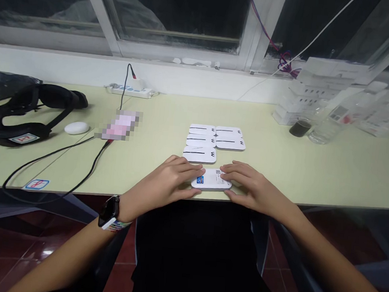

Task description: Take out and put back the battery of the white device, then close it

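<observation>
The left hand (177,177) and right hand (248,184) pinched a white device (209,182), blue label (200,179) and QR code (218,171) up, by the table's (170,111) six-o'clock edge; toward twelve, five slabs (195,140) bore W-like marks (212,154).

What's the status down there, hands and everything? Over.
Left hand and right hand on opposite ends of flat white device, labelled face up. Five similar devices just beyond, not blocking the hands.
</observation>
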{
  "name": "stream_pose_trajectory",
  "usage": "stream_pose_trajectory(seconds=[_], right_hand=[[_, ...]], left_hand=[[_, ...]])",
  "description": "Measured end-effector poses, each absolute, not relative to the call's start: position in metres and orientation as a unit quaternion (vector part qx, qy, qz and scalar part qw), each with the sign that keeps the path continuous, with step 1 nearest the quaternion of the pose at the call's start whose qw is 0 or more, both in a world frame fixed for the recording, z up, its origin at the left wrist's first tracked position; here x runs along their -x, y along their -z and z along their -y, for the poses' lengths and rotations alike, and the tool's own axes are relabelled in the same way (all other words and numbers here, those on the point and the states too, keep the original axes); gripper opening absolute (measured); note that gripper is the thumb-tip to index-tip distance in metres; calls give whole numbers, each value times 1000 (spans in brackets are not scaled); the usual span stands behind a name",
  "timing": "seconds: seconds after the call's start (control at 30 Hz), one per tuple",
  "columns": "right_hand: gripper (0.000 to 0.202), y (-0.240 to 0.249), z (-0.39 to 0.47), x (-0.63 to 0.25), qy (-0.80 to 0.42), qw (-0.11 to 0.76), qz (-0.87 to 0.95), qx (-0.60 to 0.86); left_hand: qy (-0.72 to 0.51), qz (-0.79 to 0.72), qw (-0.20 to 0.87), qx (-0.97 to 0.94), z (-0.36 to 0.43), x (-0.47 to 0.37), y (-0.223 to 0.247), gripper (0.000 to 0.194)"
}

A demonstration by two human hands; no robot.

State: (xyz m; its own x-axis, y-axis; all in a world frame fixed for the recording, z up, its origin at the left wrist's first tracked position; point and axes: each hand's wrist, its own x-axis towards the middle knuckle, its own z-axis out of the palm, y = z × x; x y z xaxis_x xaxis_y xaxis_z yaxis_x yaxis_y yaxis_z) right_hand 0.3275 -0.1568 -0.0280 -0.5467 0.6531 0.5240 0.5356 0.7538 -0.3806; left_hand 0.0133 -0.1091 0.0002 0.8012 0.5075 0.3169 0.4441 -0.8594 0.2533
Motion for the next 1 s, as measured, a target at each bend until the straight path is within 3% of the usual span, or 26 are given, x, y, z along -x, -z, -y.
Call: stream_pose_trajectory(seconds=[0.47,0.67,0.8,1.0], right_hand=[[53,38,172,-321,-14,309,886,347],[60,43,175,-319,14,286,885,368],[69,44,178,-317,33,288,892,348],[80,50,179,-317,32,267,913,306]], left_hand=[[-186,-275,17,-943,124,-16,13,48],[-189,-271,-9,-944,133,-11,19,60],[-178,-223,-11,-958,134,-13,23,79],[-195,-186,14,-963,131,-18,30,70]])
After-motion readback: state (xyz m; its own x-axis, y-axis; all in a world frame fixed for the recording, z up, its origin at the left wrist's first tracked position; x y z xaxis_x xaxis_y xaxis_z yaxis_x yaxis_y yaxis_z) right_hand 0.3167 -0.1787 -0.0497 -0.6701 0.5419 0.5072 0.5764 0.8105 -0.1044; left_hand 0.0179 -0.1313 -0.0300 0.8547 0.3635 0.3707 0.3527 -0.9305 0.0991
